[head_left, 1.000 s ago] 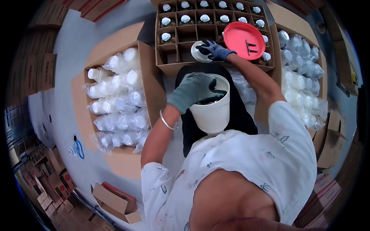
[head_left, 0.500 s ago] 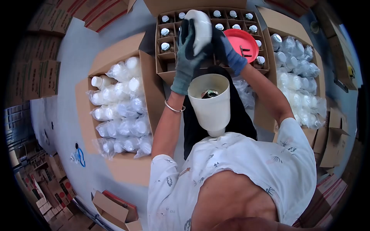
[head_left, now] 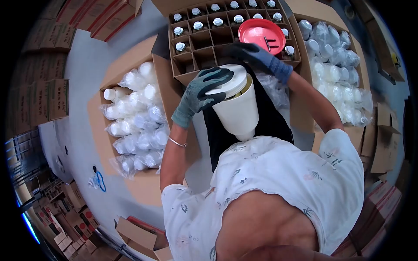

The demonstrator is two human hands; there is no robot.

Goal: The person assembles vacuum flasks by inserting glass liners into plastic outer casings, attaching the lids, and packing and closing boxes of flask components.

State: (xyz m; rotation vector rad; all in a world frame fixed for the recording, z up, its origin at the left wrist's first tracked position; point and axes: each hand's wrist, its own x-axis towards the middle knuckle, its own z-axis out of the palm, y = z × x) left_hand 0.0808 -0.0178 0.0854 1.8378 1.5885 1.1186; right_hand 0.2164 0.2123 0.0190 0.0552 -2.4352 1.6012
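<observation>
My left hand [head_left: 202,93], in a grey-green work glove, grips a round white lid [head_left: 235,78] by its left side. The lid lies tilted over the mouth of a tall cream-white plastic container [head_left: 237,115], which stands between my legs with its narrow end toward my body. A gap at the lid's right edge shows the dark inside; the contents are mostly hidden. My right hand [head_left: 257,56], gloved in dark and blue-grey, hovers beyond the container with fingers stretched out, holding nothing visible. Just past it, a red round tray [head_left: 261,32] carries a few small dark pieces.
Ahead is a divided carton [head_left: 183,71] of white-capped bottles [head_left: 217,21], the red tray resting on it. Open cartons of plastic-wrapped white bottles stand left [head_left: 139,117] and right [head_left: 333,82]. Clear plastic wrap [head_left: 274,89] lies beside my right leg. Stacked boxes [head_left: 41,95] line the left.
The white lid has come down from above the divided carton onto the container's mouth. My right hand has let go of it and moved apart to the right.
</observation>
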